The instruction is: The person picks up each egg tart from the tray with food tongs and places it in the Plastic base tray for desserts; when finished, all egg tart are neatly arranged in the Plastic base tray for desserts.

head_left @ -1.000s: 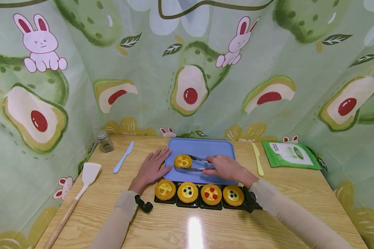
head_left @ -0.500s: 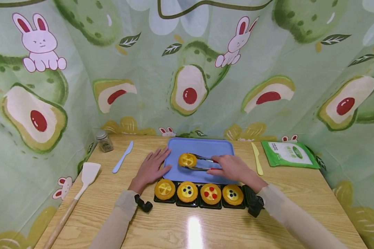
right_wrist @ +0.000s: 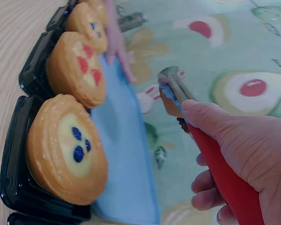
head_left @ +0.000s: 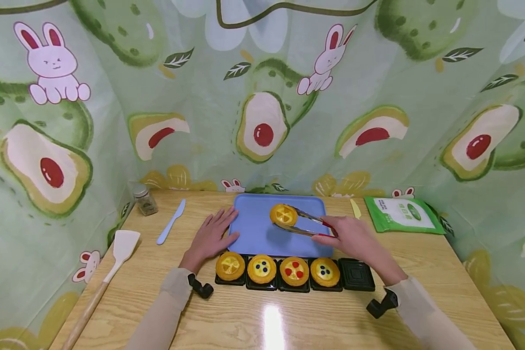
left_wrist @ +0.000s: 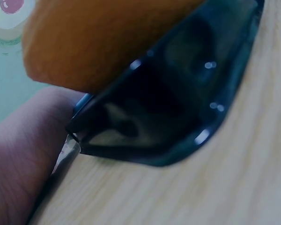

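Since the earlier frames, the tart (head_left: 283,214) in the tongs (head_left: 306,225) has travelled from the blue tray's (head_left: 253,238) left front toward its far middle, seemingly held just above it. Right hand (head_left: 353,238) grips the red-handled tongs. Left hand (head_left: 210,236) lies flat, fingers spread, on the desk (head_left: 420,257) touching the tray's left edge.

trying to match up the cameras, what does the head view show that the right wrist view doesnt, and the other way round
Only the head view shows the whole tart held in the tongs above the blue tray, the left hand flat at the tray's left edge, the empty black cup, and the knives, spatula, jar and green pouch.

Only the right wrist view shows the tongs' red handle close up in the right hand.

Both show the tray and the row of tarts in black cups.
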The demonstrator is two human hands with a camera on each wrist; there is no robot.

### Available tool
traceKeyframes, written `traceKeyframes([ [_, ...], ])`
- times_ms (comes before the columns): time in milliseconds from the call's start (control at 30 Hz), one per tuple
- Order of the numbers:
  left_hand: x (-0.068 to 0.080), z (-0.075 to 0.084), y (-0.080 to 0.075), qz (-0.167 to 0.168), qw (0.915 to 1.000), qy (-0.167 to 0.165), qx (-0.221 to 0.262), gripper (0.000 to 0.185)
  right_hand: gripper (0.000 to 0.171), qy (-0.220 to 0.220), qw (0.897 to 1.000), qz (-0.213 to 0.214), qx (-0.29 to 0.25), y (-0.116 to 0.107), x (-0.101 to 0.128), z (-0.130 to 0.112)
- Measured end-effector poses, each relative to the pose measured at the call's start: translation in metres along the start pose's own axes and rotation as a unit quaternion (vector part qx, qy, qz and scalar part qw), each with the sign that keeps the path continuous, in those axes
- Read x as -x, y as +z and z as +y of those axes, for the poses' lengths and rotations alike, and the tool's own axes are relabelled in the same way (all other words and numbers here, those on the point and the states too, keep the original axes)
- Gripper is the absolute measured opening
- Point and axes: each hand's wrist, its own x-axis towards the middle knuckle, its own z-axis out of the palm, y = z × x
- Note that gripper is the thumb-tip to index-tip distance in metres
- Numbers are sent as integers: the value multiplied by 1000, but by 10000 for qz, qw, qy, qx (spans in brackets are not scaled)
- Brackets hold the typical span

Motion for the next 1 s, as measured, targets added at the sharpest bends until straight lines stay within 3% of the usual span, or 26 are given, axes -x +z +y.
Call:
traceKeyframes([
  [400,-1,4,-2,49,10000,22,31,74,37,662,9973,236,227,-34,62,6],
  [567,0,3,0,55,10000,-19,-55,75,40,800,9951,428,397,-37,90,6],
  [1000,0,5,-2,81,9999,-23,-104,72,42,1495,9862,456,540,-39,150,11],
])
